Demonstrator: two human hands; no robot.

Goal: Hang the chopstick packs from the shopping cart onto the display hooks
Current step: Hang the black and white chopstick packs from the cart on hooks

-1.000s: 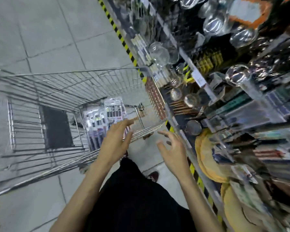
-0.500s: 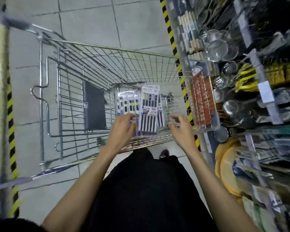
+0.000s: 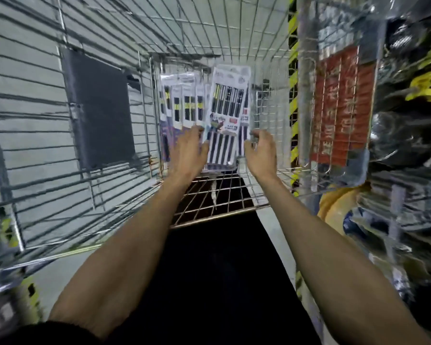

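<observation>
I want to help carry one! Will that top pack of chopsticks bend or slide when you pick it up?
The top chopstick pack looks flat and thin, so it is probably light and only slightly bendy. Its clear glossy wrap may feel slippery. It lies loose on the other packs, so it could slide off them.

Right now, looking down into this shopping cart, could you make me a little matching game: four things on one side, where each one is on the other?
Things:
1. top chopstick pack
2. dark panel
3. red sign
4. left hand

Places:
A. on the cart's right side wall
B. between the two hands
C. on the cart's left side wall
D. at the pack's left edge

Pairs: 1-B, 2-C, 3-A, 4-D
</observation>
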